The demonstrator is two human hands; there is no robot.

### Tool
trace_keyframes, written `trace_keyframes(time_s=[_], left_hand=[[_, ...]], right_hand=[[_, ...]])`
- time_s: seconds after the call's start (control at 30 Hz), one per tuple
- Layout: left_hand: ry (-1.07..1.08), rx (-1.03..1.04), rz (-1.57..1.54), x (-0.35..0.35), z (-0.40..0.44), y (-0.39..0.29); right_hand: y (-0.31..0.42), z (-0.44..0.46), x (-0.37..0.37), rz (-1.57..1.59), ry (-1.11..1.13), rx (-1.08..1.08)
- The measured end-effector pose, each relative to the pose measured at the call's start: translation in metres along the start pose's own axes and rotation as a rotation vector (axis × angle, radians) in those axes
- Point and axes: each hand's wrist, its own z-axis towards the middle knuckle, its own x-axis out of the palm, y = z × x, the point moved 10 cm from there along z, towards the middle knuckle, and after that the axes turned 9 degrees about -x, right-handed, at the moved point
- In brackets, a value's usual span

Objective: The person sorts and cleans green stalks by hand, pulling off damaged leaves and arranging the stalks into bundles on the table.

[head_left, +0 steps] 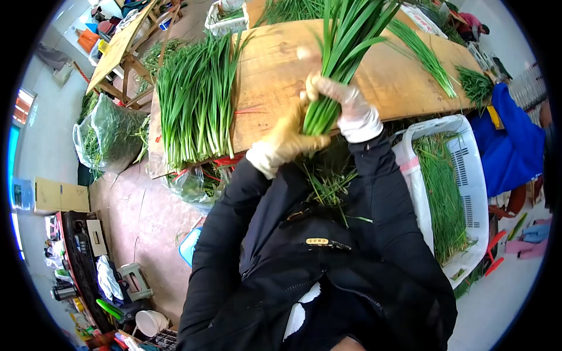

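Note:
A thick bunch of garlic chives (351, 50) stands upright above the table in front of me, its leaves fanning upward and its pale cut ends pointing down. My right hand (339, 99), in a pale glove, is wrapped round the stems from the right. On the other side, my left hand (284, 137), in a yellowish glove, closes about the lower stems, its thumb lying across the cut ends. A blurred pale patch shows just above the hands. Left of them, several bunches of chives (196, 102) lie side by side on the wooden table (266, 67).
A smaller chive bunch (424, 55) lies on the table's right part. Beside my right arm stands a white crate (477, 175) full of loose greens. Leaf scraps (331, 184) rest on my lap. A clear bag of greens (114, 131) sits at left. Another person (471, 24) is at far right.

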Motion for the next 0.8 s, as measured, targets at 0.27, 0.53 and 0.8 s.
trace_keyframes(time_s=[0.27, 0.53, 0.8], left_hand=[[-0.171, 0.111, -0.447, -0.035, 0.057, 0.025], [-0.621, -0.052, 1.024, -0.06, 0.028, 0.015], [-0.581, -0.326, 1.118, -0.073, -0.078, -0.036]], right_hand=[[-0.006, 0.015, -0.03, -0.686, 0.027, -0.388], [0.016, 0.02, -0.046, -0.144, -0.332, -0.267], [-0.069, 0.09, -0.008, 0.277, -0.203, 0.031]])
